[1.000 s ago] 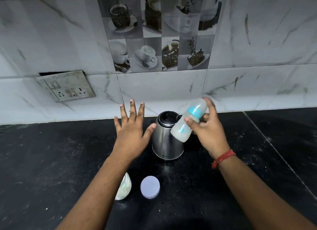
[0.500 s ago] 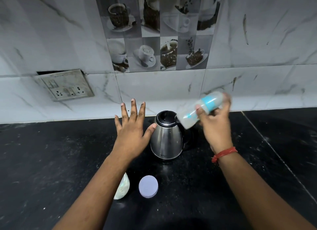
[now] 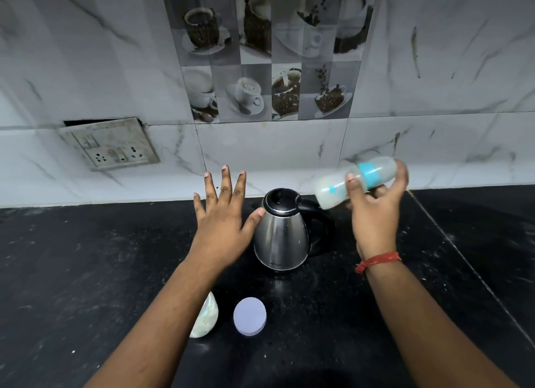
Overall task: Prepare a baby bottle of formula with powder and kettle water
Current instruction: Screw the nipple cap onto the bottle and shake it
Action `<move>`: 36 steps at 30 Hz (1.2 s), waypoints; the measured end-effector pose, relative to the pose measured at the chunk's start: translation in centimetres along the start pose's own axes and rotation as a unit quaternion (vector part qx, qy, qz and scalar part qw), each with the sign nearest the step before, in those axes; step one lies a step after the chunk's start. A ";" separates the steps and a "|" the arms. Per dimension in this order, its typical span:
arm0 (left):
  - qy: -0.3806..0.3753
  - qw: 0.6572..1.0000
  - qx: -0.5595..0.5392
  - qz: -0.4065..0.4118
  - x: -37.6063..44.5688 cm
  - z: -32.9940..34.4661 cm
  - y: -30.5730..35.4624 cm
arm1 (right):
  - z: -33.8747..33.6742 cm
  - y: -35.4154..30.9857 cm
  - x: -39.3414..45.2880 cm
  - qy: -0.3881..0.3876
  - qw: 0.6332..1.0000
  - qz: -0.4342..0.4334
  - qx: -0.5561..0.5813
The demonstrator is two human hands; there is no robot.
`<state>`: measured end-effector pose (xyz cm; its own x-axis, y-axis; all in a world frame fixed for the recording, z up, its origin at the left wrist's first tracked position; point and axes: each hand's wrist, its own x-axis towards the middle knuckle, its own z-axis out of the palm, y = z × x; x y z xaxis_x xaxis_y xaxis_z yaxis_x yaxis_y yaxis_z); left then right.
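My right hand (image 3: 376,211) grips a baby bottle (image 3: 335,189) with a blue ring and milky contents. The bottle lies almost sideways in the air, right of and above the kettle, and looks motion-blurred. A steel kettle (image 3: 279,240) with a black lid and handle stands on the black counter (image 3: 86,272). My left hand (image 3: 223,222) hovers flat with spread fingers just left of the kettle, its thumb tip at the kettle's shoulder. A round lilac lid (image 3: 249,316) lies flat in front of the kettle. Beside it a whitish packet (image 3: 204,318) is partly hidden by my left forearm.
A marble-tiled wall (image 3: 434,98) rises behind the counter, with a switch and socket plate (image 3: 111,144) at the left. A seam in the counter (image 3: 477,277) runs diagonally at the right.
My right hand has swung the bottle up and to the right, away from above the kettle. The left hand stays beside the kettle.
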<state>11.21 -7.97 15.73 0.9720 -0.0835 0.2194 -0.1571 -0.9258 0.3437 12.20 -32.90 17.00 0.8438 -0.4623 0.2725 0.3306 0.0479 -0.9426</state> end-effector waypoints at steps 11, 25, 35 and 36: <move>0.002 1.000 -0.005 0.006 0.0 0.1 0.1 | 0.6 0.2 0.7 -0.051 0.993 0.011 -0.107; 0.003 1.000 -0.020 0.002 0.0 -0.3 0.8 | 1.6 0.4 -1.2 -0.066 0.996 0.001 -0.056; 0.006 1.000 -0.022 0.007 0.1 -0.2 0.9 | 1.4 0.2 -0.7 -0.035 0.999 0.016 -0.017; 0.006 1.000 -0.021 0.009 0.1 -0.2 0.9 | 1.4 0.1 -0.6 -0.051 0.998 0.004 -0.046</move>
<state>11.12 -8.75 16.26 0.9669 -0.0962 0.2362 -0.1825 -0.9079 0.3775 12.31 -31.35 17.04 0.8866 -0.3695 0.2782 0.2868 -0.0326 -0.9574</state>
